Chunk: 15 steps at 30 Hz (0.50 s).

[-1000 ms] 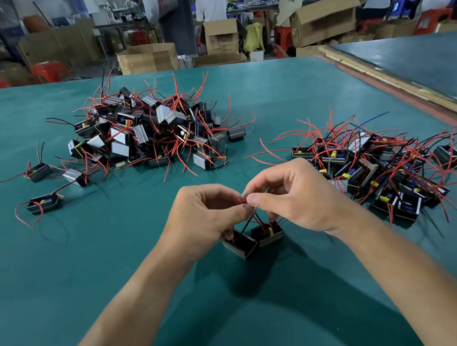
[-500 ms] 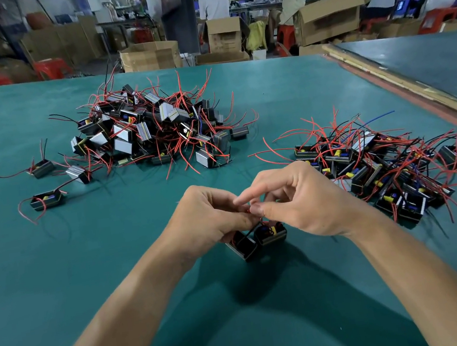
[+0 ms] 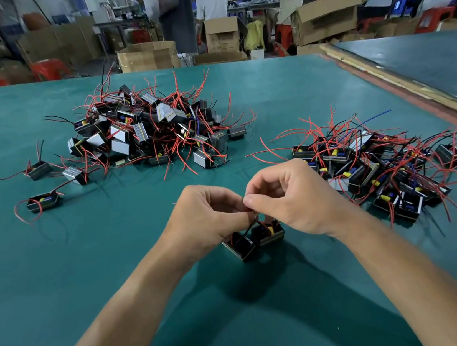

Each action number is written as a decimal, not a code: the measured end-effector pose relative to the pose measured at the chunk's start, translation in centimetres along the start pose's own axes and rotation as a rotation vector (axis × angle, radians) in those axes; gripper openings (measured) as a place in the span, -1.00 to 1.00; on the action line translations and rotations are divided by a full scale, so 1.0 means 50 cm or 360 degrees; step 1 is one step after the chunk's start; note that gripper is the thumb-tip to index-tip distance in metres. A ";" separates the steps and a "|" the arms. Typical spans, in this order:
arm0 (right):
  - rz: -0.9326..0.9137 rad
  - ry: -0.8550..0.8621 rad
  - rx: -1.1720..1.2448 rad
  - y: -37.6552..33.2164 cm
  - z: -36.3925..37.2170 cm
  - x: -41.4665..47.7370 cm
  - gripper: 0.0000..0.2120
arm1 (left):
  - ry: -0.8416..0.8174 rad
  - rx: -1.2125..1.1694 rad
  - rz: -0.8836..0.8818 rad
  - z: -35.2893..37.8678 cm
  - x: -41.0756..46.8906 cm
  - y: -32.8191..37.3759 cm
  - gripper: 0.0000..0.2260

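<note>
Two small black box-shaped modules stand side by side on the green table: the left module (image 3: 241, 248) and the right module (image 3: 268, 233), which shows a yellow part inside. Thin red and black wires rise from them to my fingertips. My left hand (image 3: 207, 219) and my right hand (image 3: 291, 196) meet just above the modules, each pinching the wire ends between thumb and forefinger. The pinched wire tips are mostly hidden by my fingers.
A large heap of modules with red wires (image 3: 152, 130) lies at the back left, with three stray modules (image 3: 43, 201) beside it. Another pile of modules (image 3: 375, 171) lies at the right. A raised table edge (image 3: 402, 86) runs diagonally at the right. Cardboard boxes and people fill the background.
My hands stay together over the two modules; the fingers have shifted slightly on the wire ends. The modules have not moved.
</note>
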State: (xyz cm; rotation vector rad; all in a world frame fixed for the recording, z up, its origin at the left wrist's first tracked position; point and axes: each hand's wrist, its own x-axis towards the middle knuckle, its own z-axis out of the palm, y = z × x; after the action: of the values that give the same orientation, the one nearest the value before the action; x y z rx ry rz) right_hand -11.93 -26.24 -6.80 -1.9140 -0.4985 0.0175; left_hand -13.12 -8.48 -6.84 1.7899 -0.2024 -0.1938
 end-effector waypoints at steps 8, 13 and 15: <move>0.0002 -0.0011 -0.0001 0.000 -0.012 0.001 -0.87 | 0.0005 -0.0017 0.0047 0.001 0.001 -0.001 -0.96; -0.0054 -0.0007 -0.0005 -0.002 -0.012 0.000 -0.95 | -0.0014 -0.0045 0.0026 0.002 0.001 0.002 -0.91; -0.0087 -0.0012 -0.0010 -0.003 -0.012 -0.001 -0.93 | -0.0021 -0.0055 0.0026 0.004 -0.001 0.005 -0.87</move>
State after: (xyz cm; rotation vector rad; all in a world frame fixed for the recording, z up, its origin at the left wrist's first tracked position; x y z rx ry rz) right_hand -11.86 -26.75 -6.43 -1.9066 -0.5565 -0.0122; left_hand -13.24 -8.71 -6.66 1.7527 -0.2215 -0.1964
